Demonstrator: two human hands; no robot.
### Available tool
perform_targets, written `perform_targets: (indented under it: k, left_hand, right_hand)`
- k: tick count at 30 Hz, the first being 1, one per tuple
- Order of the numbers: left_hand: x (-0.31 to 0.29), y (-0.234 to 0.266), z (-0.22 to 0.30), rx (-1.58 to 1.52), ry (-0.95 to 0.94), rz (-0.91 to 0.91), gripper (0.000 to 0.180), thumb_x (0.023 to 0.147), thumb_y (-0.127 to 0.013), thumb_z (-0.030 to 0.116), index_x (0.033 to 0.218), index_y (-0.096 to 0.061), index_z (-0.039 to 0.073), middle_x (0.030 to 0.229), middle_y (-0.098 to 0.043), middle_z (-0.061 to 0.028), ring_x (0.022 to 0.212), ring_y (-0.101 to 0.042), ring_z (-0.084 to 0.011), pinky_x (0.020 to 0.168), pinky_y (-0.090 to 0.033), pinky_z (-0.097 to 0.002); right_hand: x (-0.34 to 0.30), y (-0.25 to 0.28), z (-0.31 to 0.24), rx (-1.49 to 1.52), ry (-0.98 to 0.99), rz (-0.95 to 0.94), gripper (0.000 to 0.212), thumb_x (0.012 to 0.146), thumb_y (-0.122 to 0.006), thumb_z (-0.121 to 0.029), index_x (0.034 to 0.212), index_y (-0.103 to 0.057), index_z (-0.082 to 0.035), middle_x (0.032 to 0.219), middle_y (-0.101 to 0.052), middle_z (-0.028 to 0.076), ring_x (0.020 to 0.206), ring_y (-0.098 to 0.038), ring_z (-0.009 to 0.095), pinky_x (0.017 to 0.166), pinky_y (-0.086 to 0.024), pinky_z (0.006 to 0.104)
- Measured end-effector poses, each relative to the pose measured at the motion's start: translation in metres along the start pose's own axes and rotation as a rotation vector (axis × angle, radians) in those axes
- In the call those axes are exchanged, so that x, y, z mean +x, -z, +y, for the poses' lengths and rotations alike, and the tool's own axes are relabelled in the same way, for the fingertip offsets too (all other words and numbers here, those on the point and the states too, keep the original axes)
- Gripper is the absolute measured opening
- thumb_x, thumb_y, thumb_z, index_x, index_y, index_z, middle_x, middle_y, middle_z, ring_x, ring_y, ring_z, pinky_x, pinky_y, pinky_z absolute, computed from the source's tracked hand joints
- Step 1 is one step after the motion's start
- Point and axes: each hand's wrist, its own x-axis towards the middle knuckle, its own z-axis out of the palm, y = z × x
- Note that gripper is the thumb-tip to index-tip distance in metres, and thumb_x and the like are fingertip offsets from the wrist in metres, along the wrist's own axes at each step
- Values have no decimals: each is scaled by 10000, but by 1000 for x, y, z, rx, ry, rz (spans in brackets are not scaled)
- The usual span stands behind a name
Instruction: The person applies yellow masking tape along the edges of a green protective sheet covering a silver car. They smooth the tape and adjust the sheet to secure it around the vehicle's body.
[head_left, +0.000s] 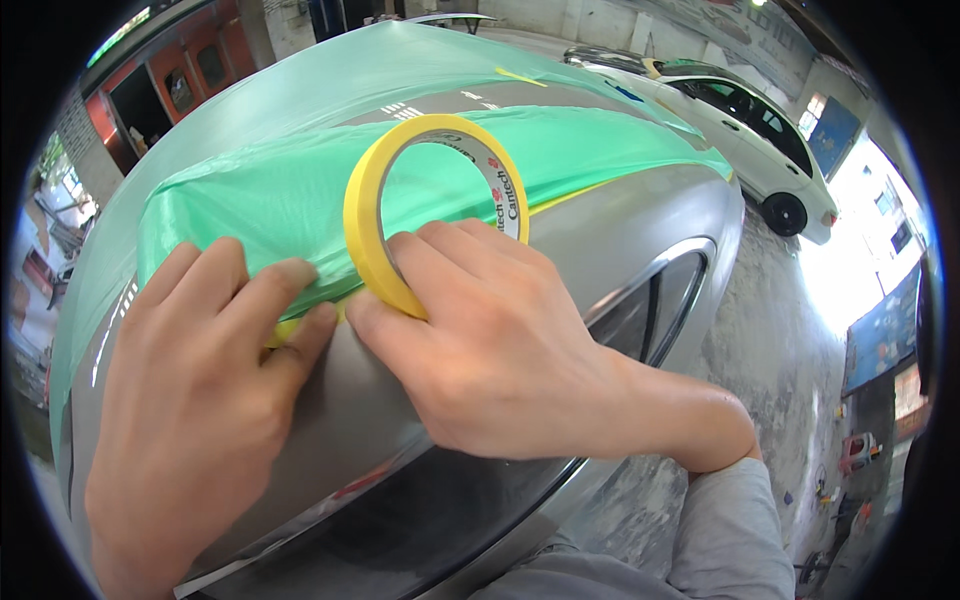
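My right hand (490,330) grips a roll of yellow masking tape (367,215), fingers through its ring and thumb low on its outer side. The roll stands on edge just above the grey car (660,215). My left hand (200,390) is at the lower edge of the green plastic film (255,200), thumb and forefinger closing on the film's rim. A yellow tape strip (570,196) runs along that edge over the car's roof; part of it shows between my hands. My left palm and the film under its fingers are hidden from view.
Green film also covers the far part of the car. Side windows (640,318) lie below my right wrist. A white car (745,125) stands at the right on the concrete floor (740,320). Behind at the left is a red structure with doors (165,90); a stool (857,453) sits far right.
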Motion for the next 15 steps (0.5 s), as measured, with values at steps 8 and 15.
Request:
perform_targets:
  k: [8,15]
  left_hand:
    - [-4,9,-2,6,-41,14,340,820,-741,42,1133,-871,16,1238,-758,-106,987,-611,-266,882,-533,-414]
    - [-7,8,-5,3,-45,-11,342,829,-739,23,1146,-867,-1,1262,-763,-108,1011,-621,-267,935,-548,-405]
  right_hand:
    - [-43,52,76,-142,-243,-60,296,883,-651,27,1130,-797,-45,997,-706,198,929,-695,434,816,-560,530]
    - [-60,62,103,-168,-351,-13,314,885,-606,68,1109,-817,3,1021,-724,188,957,-711,404,876,-557,481]
